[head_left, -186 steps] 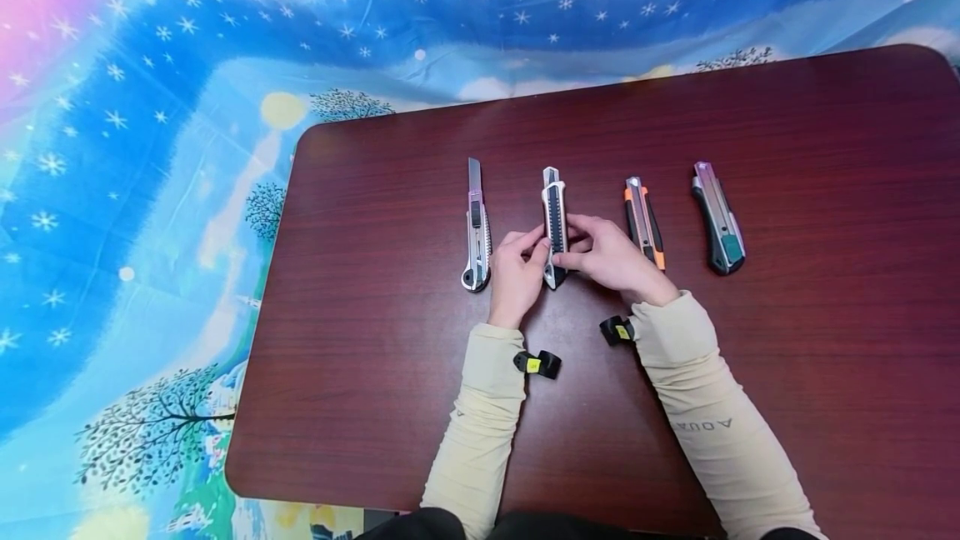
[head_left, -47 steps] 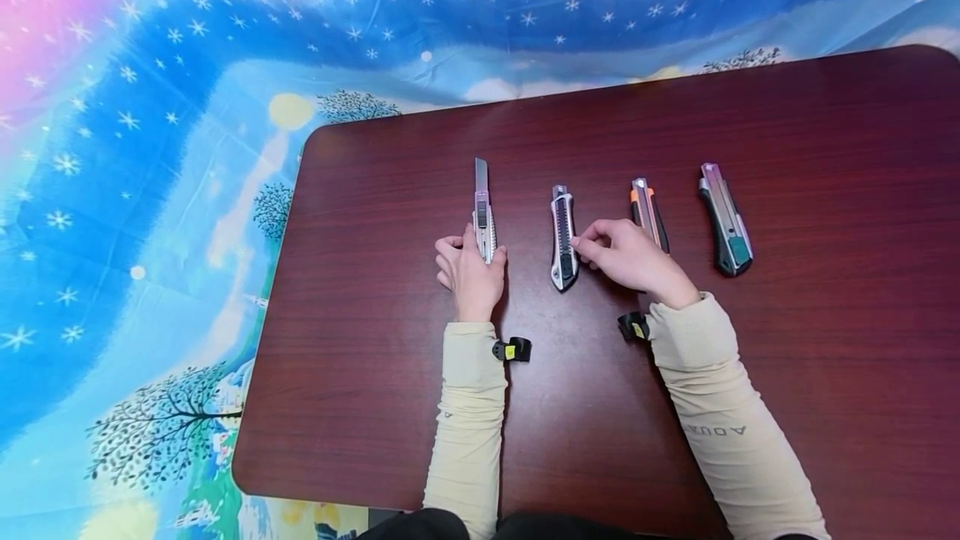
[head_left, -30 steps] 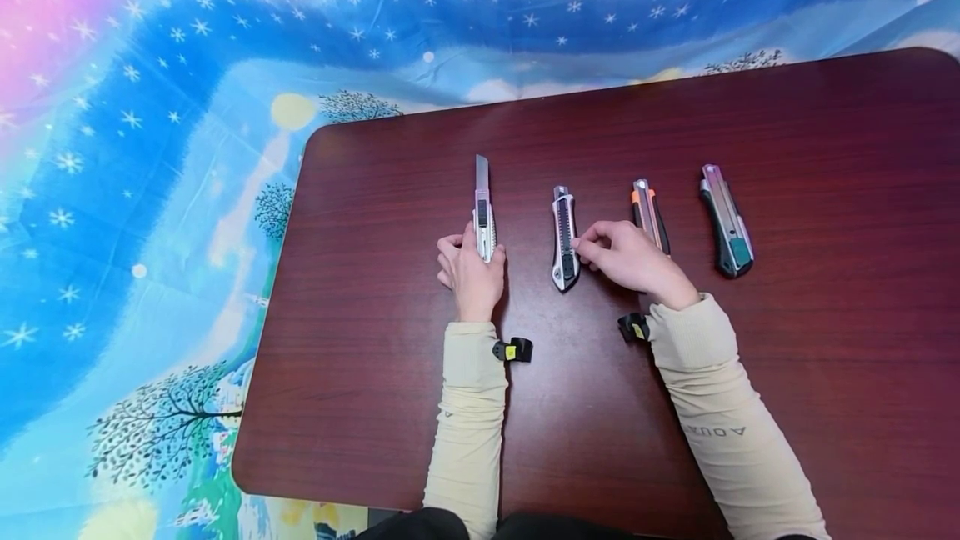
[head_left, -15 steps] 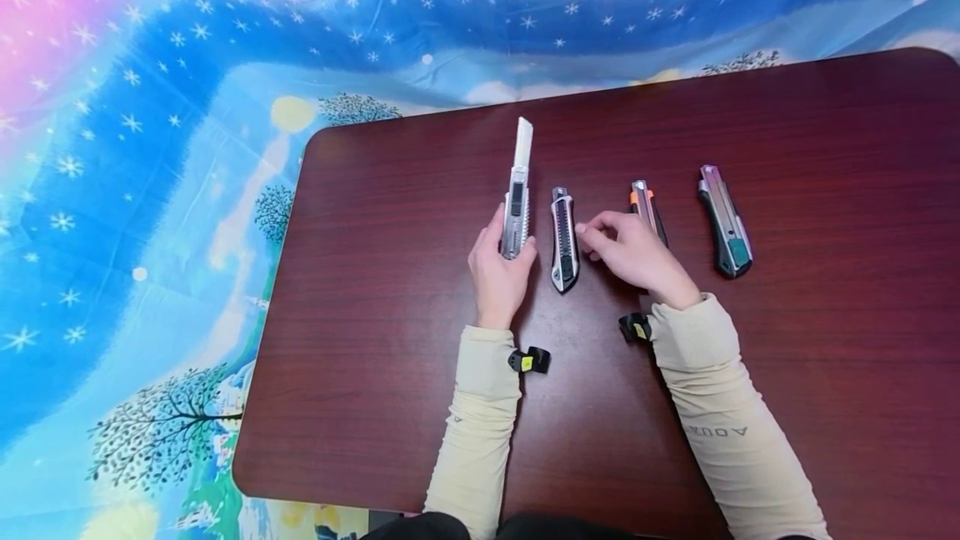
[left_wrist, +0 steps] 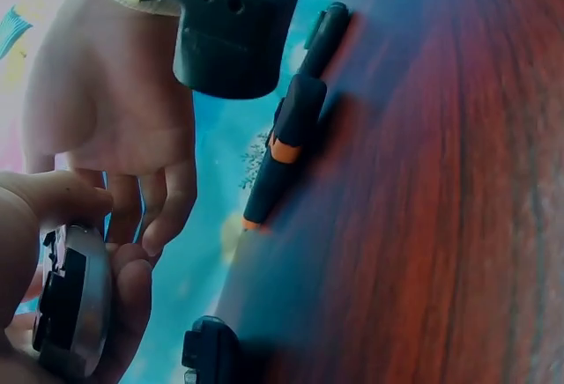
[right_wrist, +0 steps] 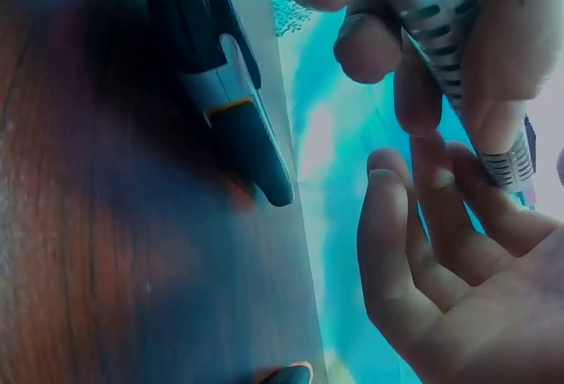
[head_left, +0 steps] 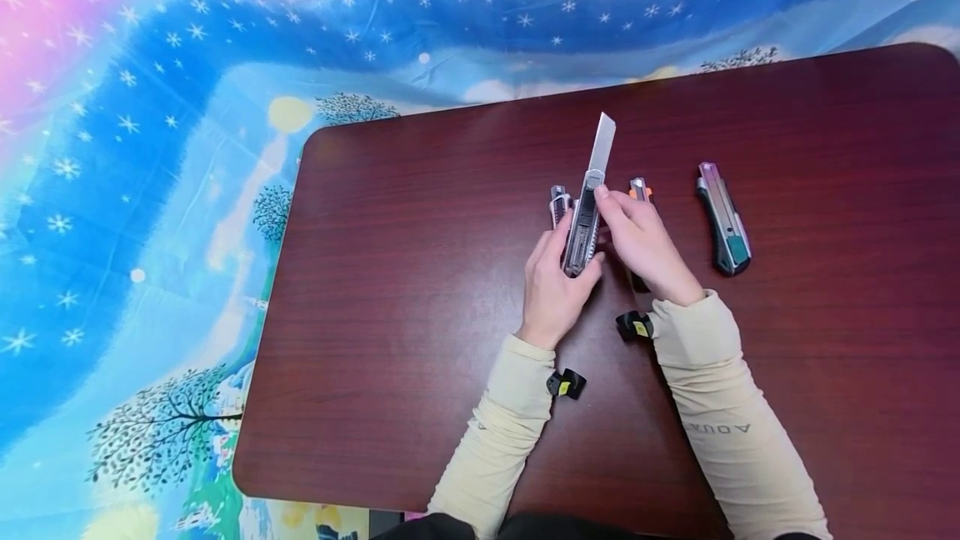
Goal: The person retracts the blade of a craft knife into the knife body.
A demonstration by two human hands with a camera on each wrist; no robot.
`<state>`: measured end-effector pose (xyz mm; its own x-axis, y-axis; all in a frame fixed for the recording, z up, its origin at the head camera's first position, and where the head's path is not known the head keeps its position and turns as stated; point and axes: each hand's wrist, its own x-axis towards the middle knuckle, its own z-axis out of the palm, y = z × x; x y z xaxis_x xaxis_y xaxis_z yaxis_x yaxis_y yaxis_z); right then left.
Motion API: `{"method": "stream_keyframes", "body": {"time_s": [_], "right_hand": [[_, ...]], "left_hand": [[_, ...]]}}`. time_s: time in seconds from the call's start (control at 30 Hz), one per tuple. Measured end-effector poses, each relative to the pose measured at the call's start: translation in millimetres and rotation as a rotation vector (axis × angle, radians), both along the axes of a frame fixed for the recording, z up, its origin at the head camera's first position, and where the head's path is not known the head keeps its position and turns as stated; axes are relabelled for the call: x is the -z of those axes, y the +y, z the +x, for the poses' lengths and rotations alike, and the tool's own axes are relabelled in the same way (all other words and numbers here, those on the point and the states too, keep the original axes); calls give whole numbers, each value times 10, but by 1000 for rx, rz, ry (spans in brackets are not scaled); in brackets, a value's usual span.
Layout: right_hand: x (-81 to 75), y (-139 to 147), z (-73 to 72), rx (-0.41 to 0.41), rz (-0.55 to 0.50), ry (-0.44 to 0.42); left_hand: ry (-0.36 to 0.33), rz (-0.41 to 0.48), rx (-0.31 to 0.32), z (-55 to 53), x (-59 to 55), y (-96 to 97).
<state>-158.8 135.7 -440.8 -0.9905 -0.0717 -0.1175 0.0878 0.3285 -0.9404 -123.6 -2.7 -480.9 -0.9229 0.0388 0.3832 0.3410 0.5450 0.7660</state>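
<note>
My left hand grips the lower handle of a silver utility knife, which is tilted to the right with a long length of blade out. In the left wrist view the same utility knife lies between thumb and fingers. My right hand reaches in from the right, a fingertip touching the handle near the black slider. In the right wrist view its fingers are loosely bent close to the utility knife, not wrapped round it. Behind my left hand, a white-and-black utility knife lies partly hidden.
An orange-and-black utility knife lies mostly under my right hand. Farther right rests a larger one with a green slider. They are on a dark red wooden table; a printed snow-pattern cloth hangs behind.
Earlier both hands held the white-and-black knife on the table, its blade slightly out. Since then my left hand has lifted the silver knife from the left and carried it right, meeting my right hand.
</note>
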Motion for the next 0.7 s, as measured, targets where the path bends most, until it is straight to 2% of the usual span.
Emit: {"method": "stream_keyframes", "body": {"time_s": [0.2, 0.33, 0.4, 0.47, 0.57, 0.7], "right_hand": [[12, 16, -14, 50, 50, 24], [29, 27, -25, 89, 35, 21], [29, 37, -27, 108, 17, 14], [26, 51, -29, 132, -9, 2], [19, 80, -34, 174, -80, -9], [12, 127, -43, 230, -178, -19]], "left_hand": [[-23, -32, 45, 14, 4, 28], [-40, -48, 84, 13, 5, 30], [-69, -26, 110, 15, 0, 27], [-124, 17, 143, 16, -7, 24], [-257, 90, 204, 19, -33, 15], [-470, 201, 343, 13, -66, -1]]}}
